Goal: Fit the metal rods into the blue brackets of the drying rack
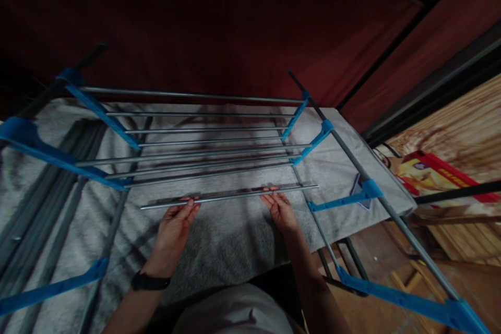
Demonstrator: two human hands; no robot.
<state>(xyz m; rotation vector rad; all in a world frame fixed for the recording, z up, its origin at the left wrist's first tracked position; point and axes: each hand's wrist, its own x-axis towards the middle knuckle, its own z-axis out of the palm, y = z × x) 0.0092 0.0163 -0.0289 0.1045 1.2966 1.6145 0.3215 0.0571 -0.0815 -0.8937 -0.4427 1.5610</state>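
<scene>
A dark red cloth wall [219,31] fills the back of my view, and below it I see a bench spread with a grey fleecy cover [230,250]. Standing over that cover I have a frame of grey tubes with blue brackets [344,202] along both sides; four crossbars [207,129] span the farthest pair of brackets and three more span the next pair. The loose metal rod [230,197] lies crosswise in front of those crossbars, on the near side, carried in both hands. My left hand [172,229], with a black band [151,282] at the wrist, has thumb and fingers clamped on the rod a little in from its left end. My right hand [284,214] is turned palm up, thumb and foremost fingers pinching the rod, the others loosely curled below it. The rod's right end crosses in front of or over a frame tube; I can't tell whether the two touch. Off to my left a bundle of grey tubes [35,224] lies on the cover. To my right a small purple-edged item sits behind a bracket, and a red and yellow box [438,175] stands beyond the bench.
</scene>
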